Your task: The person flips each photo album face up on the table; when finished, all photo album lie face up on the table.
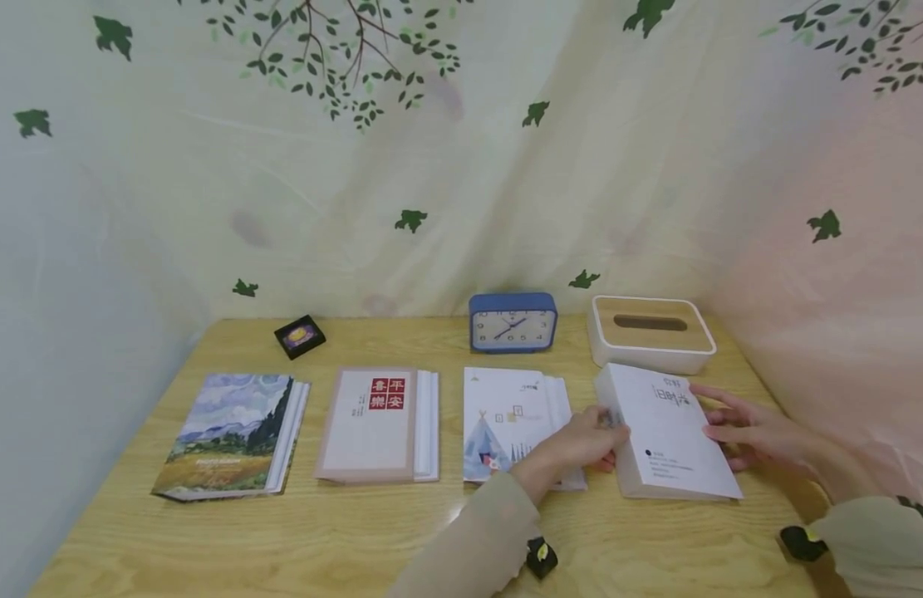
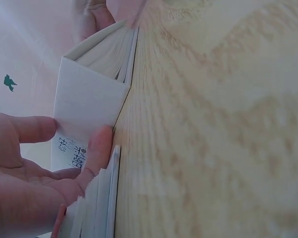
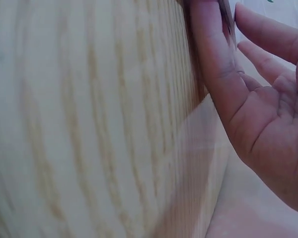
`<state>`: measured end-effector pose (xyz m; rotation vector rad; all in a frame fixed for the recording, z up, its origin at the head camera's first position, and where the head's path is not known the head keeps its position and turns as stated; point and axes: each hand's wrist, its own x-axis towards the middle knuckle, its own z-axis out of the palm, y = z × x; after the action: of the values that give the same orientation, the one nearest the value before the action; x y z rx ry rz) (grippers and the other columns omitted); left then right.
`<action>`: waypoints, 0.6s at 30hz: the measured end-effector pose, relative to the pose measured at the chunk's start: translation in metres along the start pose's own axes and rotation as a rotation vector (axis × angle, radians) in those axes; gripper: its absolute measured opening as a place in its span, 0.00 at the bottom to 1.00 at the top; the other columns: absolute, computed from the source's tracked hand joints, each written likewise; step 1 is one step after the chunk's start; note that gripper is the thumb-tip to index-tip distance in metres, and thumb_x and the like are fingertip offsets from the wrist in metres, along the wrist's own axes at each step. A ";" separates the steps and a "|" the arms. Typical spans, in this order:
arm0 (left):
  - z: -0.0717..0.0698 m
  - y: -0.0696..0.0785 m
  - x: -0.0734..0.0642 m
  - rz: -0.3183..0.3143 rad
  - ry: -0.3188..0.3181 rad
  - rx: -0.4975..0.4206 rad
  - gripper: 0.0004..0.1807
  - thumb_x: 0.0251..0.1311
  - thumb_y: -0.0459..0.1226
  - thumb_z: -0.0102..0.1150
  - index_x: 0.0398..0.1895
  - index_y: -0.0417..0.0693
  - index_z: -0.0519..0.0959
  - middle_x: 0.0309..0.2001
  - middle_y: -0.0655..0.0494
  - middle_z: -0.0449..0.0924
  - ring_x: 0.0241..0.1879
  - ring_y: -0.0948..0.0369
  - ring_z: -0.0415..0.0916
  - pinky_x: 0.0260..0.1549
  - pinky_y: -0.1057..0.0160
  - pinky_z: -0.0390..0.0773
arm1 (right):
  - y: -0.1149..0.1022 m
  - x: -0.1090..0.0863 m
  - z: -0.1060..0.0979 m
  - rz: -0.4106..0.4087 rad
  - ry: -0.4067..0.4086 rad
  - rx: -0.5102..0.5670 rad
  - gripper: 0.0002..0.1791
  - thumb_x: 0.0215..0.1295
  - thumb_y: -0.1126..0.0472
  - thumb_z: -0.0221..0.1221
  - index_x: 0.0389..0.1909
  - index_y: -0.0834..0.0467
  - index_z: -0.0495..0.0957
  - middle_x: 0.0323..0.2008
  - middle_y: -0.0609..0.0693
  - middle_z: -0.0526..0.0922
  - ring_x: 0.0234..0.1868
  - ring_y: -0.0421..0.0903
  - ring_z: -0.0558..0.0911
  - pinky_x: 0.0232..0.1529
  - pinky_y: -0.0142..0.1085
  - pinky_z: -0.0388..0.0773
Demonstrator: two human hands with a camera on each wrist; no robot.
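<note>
A thick white book (image 1: 678,440) lies at the right of the table, its spine toward the left. Extended fingers of my left hand (image 1: 581,440) touch the spine; the left wrist view shows two fingertips against the printed spine (image 2: 84,104). My right hand (image 1: 768,432) is at the opposite edge, with fingertips on the cover. In the right wrist view, the right hand (image 3: 268,104) has the dark cover edge (image 3: 228,20) between its fingers, one finger low by the table. Under my left forearm sits a white book with a tent picture (image 1: 498,415), partly covered.
A pink-edged book with red characters (image 1: 367,432) and a landscape-cover book (image 1: 229,432) lie to the left. Behind stand a blue alarm clock (image 1: 513,324), a wood-topped tissue box (image 1: 651,332) and a small black box (image 1: 300,336). A printed curtain (image 1: 341,199) borders the table.
</note>
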<state>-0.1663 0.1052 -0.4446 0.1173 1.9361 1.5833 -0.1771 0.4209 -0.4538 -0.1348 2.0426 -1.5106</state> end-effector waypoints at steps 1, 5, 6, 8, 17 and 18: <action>0.000 0.000 0.000 0.002 0.001 0.001 0.34 0.72 0.45 0.58 0.74 0.40 0.63 0.37 0.52 0.78 0.34 0.57 0.78 0.39 0.58 0.82 | 0.000 0.000 0.000 -0.002 0.001 -0.002 0.39 0.77 0.61 0.55 0.80 0.34 0.51 0.55 0.56 0.71 0.49 0.51 0.80 0.45 0.54 0.84; -0.003 0.000 -0.001 0.002 0.004 0.001 0.35 0.72 0.47 0.58 0.75 0.40 0.62 0.37 0.53 0.78 0.34 0.58 0.78 0.39 0.57 0.82 | 0.000 0.002 0.003 -0.007 0.012 -0.006 0.39 0.77 0.61 0.55 0.80 0.34 0.51 0.55 0.55 0.70 0.49 0.50 0.80 0.44 0.53 0.85; -0.004 0.000 -0.002 0.001 0.006 0.000 0.35 0.72 0.47 0.57 0.75 0.41 0.62 0.37 0.53 0.78 0.34 0.58 0.78 0.39 0.57 0.82 | 0.000 0.002 0.003 -0.006 0.013 -0.003 0.39 0.77 0.61 0.55 0.80 0.34 0.51 0.55 0.55 0.70 0.49 0.50 0.80 0.44 0.53 0.84; -0.004 0.000 -0.002 0.002 0.009 -0.010 0.34 0.73 0.48 0.57 0.75 0.41 0.62 0.36 0.53 0.78 0.34 0.57 0.78 0.39 0.57 0.82 | -0.001 0.002 0.002 -0.017 0.001 0.002 0.38 0.77 0.62 0.54 0.80 0.33 0.52 0.55 0.56 0.69 0.49 0.50 0.80 0.45 0.54 0.84; -0.003 0.006 -0.001 0.020 -0.003 -0.041 0.34 0.71 0.45 0.60 0.74 0.39 0.63 0.36 0.51 0.80 0.32 0.57 0.79 0.37 0.58 0.84 | -0.006 -0.001 0.005 -0.044 0.006 -0.022 0.33 0.79 0.62 0.51 0.75 0.28 0.58 0.54 0.59 0.68 0.45 0.50 0.81 0.41 0.49 0.86; -0.005 0.009 -0.001 0.022 -0.009 -0.037 0.35 0.71 0.44 0.61 0.74 0.40 0.62 0.38 0.51 0.81 0.34 0.57 0.80 0.39 0.57 0.84 | -0.007 0.000 0.006 -0.043 0.021 -0.037 0.32 0.79 0.61 0.51 0.75 0.30 0.59 0.54 0.61 0.68 0.44 0.50 0.81 0.40 0.48 0.85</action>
<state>-0.1709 0.1029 -0.4360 0.1307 1.9033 1.6290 -0.1754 0.4131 -0.4482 -0.1792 2.0974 -1.5074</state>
